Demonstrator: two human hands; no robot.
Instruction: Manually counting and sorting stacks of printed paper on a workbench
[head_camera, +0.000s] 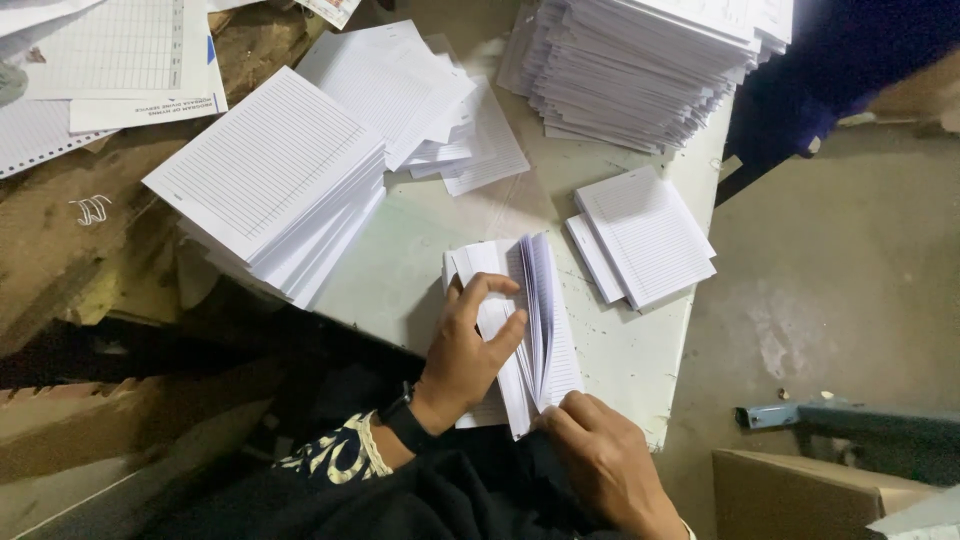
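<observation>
A bundle of white ruled sheets (545, 320) lies on the pale table (400, 270) near its front edge, its pages fanned upward. My left hand (468, 350) rests on the bundle's left half, thumb and fingers curled over the sheets, pressing them down. A dark band circles that wrist. My right hand (600, 455) grips the bundle's near corner from below, fingers closed on the page edges.
A tall stack of ruled paper (270, 170) stands at the left. A smaller loose pile (420, 100) lies behind it, a big layered stack (640, 70) at the back, and a small stack (645, 235) to the right. Concrete floor, a cardboard box (800, 490) and a blue metal bar (850, 415) lie right.
</observation>
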